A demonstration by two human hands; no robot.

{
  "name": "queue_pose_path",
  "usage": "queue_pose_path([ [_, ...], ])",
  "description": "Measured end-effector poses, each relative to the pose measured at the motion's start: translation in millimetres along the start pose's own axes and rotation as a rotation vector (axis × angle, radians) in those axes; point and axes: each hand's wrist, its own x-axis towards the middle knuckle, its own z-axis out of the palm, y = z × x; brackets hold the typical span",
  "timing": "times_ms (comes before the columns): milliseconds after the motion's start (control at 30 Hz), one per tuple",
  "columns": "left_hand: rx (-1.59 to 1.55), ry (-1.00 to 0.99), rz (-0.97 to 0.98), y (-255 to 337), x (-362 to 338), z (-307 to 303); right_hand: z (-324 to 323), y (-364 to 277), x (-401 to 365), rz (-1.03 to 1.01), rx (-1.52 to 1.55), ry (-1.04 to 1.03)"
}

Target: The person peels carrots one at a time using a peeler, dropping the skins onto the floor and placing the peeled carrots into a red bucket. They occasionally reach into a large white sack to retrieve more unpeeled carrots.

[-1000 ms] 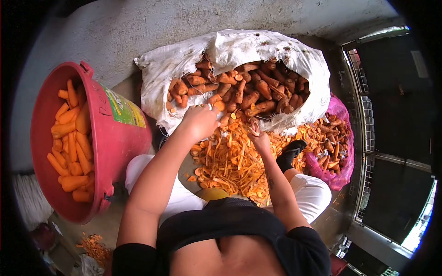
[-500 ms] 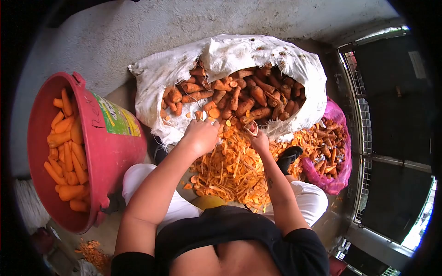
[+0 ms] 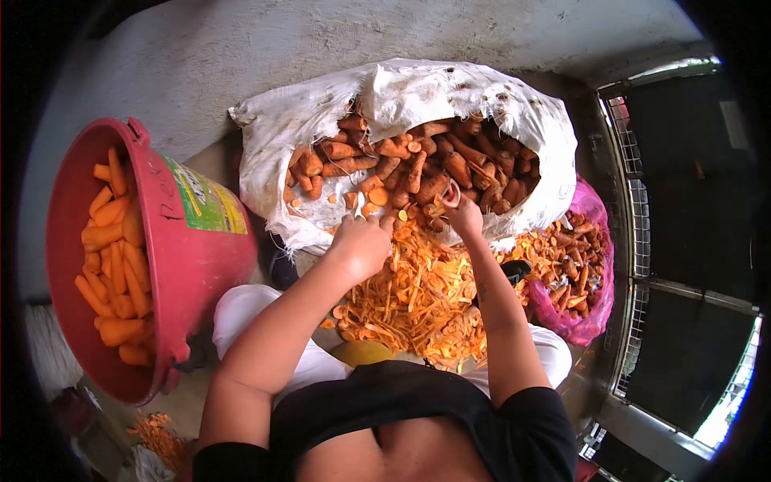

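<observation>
My left hand is closed at the front lip of the torn white sack. A thin pale piece shows at its fingertips; what the fingers hold is mostly hidden. My right hand grips a small peeler with a pale looped head, held over the carrots at the sack's opening. Unpeeled, soil-stained carrots fill the sack. Several cut carrot ends lie near my left fingers. Below both hands spreads a heap of orange peelings.
A large red bucket on the left holds peeled carrots. On the right stands a pink mesh bag with carrot scraps. A rough wall rises behind the sack, and dark panels line the right side.
My right hand has moved up and slightly right with the peeler, from the edge of the peelings to over the sacked carrots. My left hand has shifted slightly right and down.
</observation>
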Motion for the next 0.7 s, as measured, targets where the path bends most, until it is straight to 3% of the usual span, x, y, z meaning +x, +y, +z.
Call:
queue_pose_path([
  [67,-0.008,0.005,0.008,1,0,6,28,14,40,0.153,0.316,0.0],
  [167,0.017,-0.012,0.028,-2,4,12,35,-25,71,0.361,1.271,0.108],
  [267,0.023,-0.01,0.034,-4,1,4,67,-34,118,0.572,1.508,0.143],
  [300,0.004,-0.006,0.03,-6,0,5,42,-66,108,0.684,1.458,0.183],
  [433,-0.008,0.009,0.008,-14,-2,6,72,-70,150,0.776,1.656,0.203],
  [467,0.0,0.019,0.005,-16,-1,7,76,-71,156,0.847,1.565,0.281],
  [533,0.018,0.022,0.009,-19,1,8,79,-82,158,0.744,1.578,0.286],
  [567,0.028,0.027,0.015,-19,2,8,78,-85,156,0.871,1.487,0.221],
  [667,0.029,0.036,0.037,-19,8,8,131,-78,178,0.503,1.701,0.187],
  [700,0.029,0.035,0.044,-19,10,9,113,-101,166,0.492,1.678,0.184],
])
